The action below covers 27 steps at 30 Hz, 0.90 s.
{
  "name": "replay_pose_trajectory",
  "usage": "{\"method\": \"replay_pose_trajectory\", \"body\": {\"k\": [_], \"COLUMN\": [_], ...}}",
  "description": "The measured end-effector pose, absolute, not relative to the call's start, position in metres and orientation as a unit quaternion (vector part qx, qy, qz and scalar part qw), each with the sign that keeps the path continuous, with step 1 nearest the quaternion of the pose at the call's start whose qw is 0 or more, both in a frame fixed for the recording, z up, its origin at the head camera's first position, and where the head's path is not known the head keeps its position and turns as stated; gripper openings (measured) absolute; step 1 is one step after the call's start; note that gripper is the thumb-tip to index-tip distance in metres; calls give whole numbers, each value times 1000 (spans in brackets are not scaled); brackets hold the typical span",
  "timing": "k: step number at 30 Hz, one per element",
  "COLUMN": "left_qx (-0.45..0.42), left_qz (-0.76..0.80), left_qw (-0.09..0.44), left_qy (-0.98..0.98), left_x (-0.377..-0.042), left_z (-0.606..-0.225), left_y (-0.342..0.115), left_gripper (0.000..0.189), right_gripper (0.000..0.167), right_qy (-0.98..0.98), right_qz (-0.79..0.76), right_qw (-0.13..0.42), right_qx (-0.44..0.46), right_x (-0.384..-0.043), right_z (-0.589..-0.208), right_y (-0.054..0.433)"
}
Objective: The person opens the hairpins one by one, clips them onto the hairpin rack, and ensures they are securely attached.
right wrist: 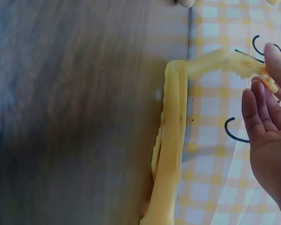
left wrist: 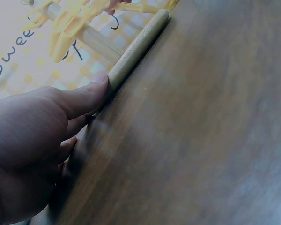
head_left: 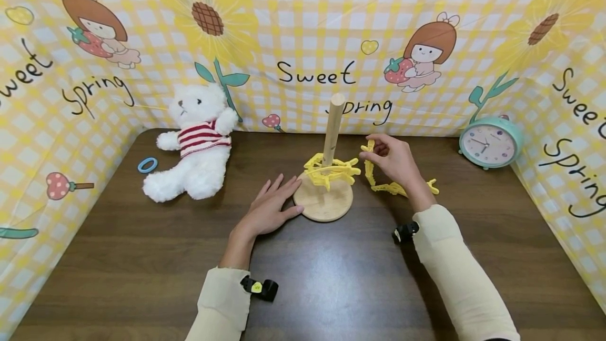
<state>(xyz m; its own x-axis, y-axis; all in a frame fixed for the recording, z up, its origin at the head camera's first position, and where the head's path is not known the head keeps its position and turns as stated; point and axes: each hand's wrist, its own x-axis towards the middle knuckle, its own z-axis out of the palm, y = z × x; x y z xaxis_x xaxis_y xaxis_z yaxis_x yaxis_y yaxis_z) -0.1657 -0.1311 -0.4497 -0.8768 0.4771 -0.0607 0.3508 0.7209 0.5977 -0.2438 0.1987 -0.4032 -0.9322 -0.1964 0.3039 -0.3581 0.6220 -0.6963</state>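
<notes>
A wooden peg stand [head_left: 333,125] rises from a round wooden base [head_left: 324,204] at the middle of the dark table. Yellow plastic chain links [head_left: 331,169] are piled round the peg's foot. My left hand [head_left: 272,207] lies flat on the table, fingers straight, fingertips against the base's left rim [left wrist: 131,54]. My right hand [head_left: 393,158] is raised to the right of the peg and pinches one end of a yellow plastic chain [head_left: 370,164], whose other end trails on the table [head_left: 395,188]. In the right wrist view the chain [right wrist: 171,154] hangs below the fingers [right wrist: 267,93].
A white teddy bear [head_left: 199,143] in a red striped shirt sits at the back left, with a blue ring [head_left: 148,164] beside it. A mint alarm clock [head_left: 490,143] stands at the back right. Yellow checked cloth walls [head_left: 312,41] enclose the table on three sides.
</notes>
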Motion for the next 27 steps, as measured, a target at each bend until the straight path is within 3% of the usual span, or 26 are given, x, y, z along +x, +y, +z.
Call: {"method": "replay_pose_trajectory", "body": {"k": [21, 27], "left_qx": [222, 229], "left_qz": [308, 309], "left_qw": [108, 105], "left_qy": [919, 917], "left_x": [-163, -163], "left_z": [-452, -450], "left_y": [-131, -131], "left_gripper": [70, 70], "right_gripper": [30, 32], "right_qy": [-859, -843], "right_qz": [454, 477], "right_qw": [178, 188], "right_qx": [158, 166], "right_x": [-233, -231], "right_z": [-384, -376], "right_y": [202, 204]}}
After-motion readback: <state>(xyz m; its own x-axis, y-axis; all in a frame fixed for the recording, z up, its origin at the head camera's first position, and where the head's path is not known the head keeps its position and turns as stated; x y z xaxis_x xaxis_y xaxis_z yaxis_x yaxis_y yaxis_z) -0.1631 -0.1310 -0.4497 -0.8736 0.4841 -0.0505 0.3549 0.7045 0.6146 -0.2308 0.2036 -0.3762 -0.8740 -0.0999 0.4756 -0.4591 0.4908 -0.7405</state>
